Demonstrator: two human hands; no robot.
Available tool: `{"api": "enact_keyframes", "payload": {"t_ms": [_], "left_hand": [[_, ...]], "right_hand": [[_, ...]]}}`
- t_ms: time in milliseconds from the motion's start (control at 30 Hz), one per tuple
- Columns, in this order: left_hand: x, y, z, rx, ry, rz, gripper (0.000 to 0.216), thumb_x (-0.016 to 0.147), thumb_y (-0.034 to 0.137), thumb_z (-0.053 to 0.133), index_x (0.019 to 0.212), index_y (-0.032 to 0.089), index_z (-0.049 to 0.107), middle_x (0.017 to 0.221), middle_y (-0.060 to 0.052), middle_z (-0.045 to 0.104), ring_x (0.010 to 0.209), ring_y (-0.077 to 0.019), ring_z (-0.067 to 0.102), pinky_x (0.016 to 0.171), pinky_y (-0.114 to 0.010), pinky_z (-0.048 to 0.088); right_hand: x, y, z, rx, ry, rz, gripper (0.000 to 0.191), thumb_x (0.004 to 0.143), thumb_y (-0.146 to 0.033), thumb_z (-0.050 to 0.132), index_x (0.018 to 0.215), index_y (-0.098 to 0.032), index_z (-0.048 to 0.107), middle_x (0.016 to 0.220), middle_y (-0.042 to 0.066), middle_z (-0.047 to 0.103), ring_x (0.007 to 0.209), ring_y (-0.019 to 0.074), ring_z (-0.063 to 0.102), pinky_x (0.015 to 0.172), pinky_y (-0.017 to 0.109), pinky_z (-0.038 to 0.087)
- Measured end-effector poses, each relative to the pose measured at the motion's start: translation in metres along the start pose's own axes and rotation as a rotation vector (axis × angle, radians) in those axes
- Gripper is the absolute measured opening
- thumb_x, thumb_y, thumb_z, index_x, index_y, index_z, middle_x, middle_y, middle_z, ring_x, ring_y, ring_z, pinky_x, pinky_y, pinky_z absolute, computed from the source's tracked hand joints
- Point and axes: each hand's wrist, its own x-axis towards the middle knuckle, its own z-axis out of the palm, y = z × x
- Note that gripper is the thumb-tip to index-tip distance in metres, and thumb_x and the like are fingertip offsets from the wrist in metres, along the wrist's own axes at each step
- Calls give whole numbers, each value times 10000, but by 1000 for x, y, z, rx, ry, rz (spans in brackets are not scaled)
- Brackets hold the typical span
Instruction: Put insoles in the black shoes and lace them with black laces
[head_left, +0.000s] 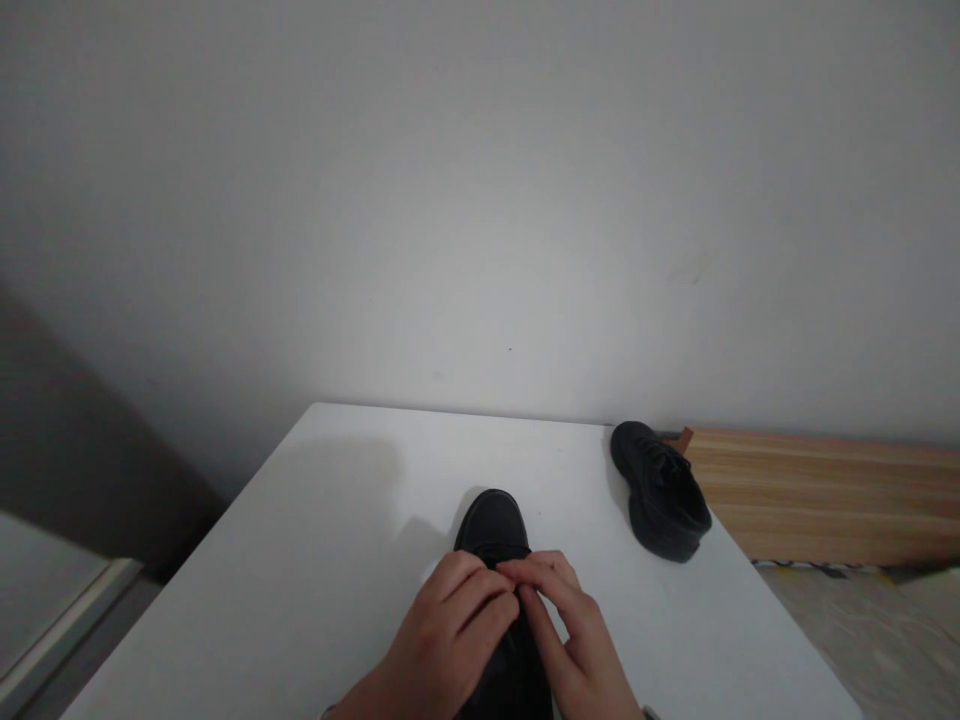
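A black lace-up shoe (493,516) sits on the white table (337,560) with its toe pointing away from me. Over its lacing, my left hand (454,630) has its fingers curled and closed in a pinch on the shoelace. From the other side, my right hand (574,630) pinches at the same spot with thumb and forefinger, its fingertips touching those of the left. The dark lace is mostly hidden between the fingers, and the hands cover much of the shoe's upper.
Another black lace-up shoe (660,490) rests near the table's right edge. Behind the table rises a pale wall (480,220). A wood-grain board (825,495) lies beyond the right edge, and a white-edged piece (67,630) stands at the lower left.
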Motion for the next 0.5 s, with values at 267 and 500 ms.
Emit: {"api": "enact_keyframes", "payload": {"t_ms": [267,500], "left_hand": [[-3,-2,4,61,116,-51,146,996,125,508,992,180,643,855,-50,721,786,-180,596,737,-293,514],[-8,-7,5,-88,147,-129,89,935,100,626,900,182,618,812,-24,693,768,-163,577,718,-263,487]], "right_hand": [[3,-3,-2,13,92,8,148,946,-194,596,994,-248,724,889,49,717,844,195,696,733,279,588],[1,0,-3,-245,64,-181,242,905,-63,570,1015,-256,666,881,32,718,863,211,627,739,338,550]]}}
